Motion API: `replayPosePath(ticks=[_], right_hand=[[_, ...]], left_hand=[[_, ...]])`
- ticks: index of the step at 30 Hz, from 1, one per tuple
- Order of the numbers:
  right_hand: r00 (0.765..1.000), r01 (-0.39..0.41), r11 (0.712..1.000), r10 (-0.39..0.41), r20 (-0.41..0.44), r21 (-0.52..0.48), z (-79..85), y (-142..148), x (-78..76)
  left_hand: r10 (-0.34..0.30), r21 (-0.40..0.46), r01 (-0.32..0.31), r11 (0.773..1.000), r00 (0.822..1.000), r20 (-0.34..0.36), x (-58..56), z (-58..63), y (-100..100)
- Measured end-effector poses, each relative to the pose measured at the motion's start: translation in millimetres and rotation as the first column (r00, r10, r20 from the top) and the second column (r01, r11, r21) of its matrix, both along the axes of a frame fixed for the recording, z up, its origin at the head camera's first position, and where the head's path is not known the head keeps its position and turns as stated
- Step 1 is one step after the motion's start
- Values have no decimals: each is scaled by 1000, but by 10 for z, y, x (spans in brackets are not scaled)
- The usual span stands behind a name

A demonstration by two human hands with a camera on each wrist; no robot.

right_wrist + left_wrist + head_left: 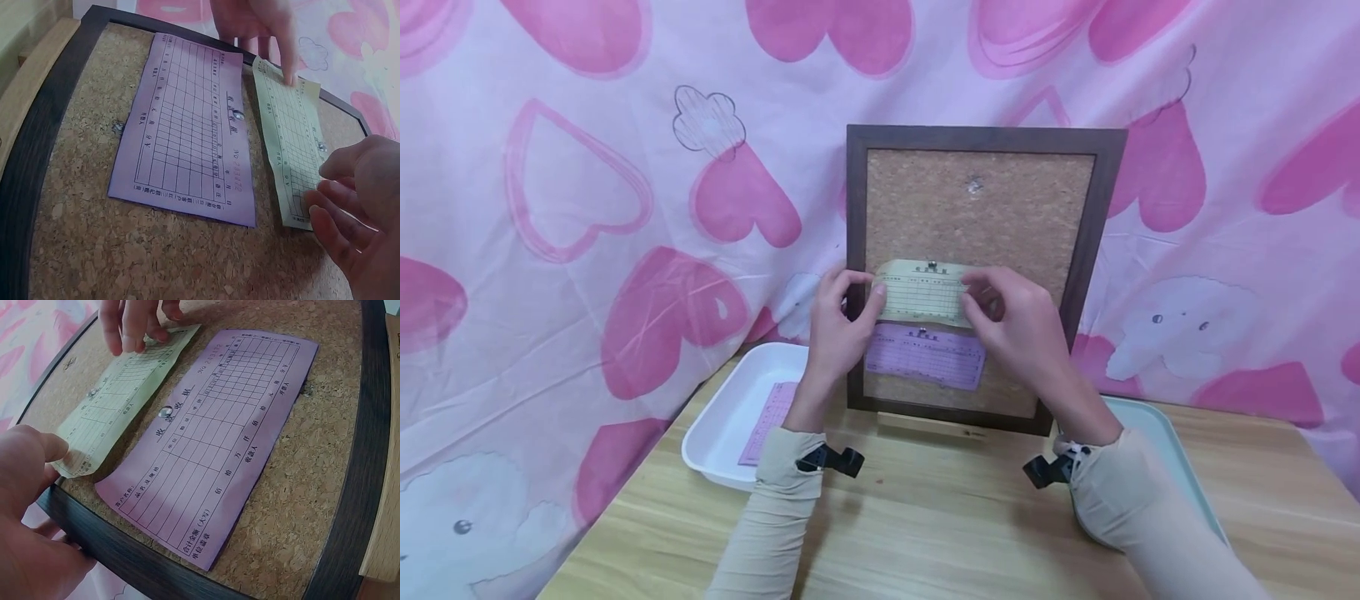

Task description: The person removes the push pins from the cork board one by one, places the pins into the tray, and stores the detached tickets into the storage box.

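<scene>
two hands meet at one green slip [922, 296], which sits near the middle of the corkboard [925, 208] with a clear pin [932, 264] at its twelve o'clock edge. the step in hand looks like evening out that slip under its pin; the next move probably calls for keeping both ends level and easing off without tugging the pin loose. the left hand [838, 329], at nine o'clock, pinches the slip's end, one fingertip on its face. the right hand [1022, 321], at three o'clock, has bent fingers touching the other end; whether they pinch it i cannot tell. a purple slip [925, 357] is pinned at six o'clock of the green one. at eight o'clock from the board, a white tray [718, 417] on the surface [917, 525] holds a pink slip [765, 427].
</scene>
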State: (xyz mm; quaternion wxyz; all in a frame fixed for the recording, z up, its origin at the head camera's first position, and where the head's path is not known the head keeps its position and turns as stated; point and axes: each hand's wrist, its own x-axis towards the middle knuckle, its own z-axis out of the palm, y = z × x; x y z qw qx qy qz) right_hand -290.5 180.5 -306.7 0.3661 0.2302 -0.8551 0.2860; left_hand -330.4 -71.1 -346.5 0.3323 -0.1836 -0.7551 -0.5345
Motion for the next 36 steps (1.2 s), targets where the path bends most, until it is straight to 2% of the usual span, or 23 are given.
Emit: replayPosePath(ticks=[7,16,36], right_hand=[[999,46,998,-45,-10,43,62,-76,-37],[998,61,997,-59,-27,55,159,-225,-132],[996,87,995,-86,-35,43,207,-409,-217]], left_hand=[[1,9,-1,1000,1000,1,10,6,13],[2,5,-2,1000,1000,-1,21,13,17],[-4,17,4,1000,1000,5,31,15,17]])
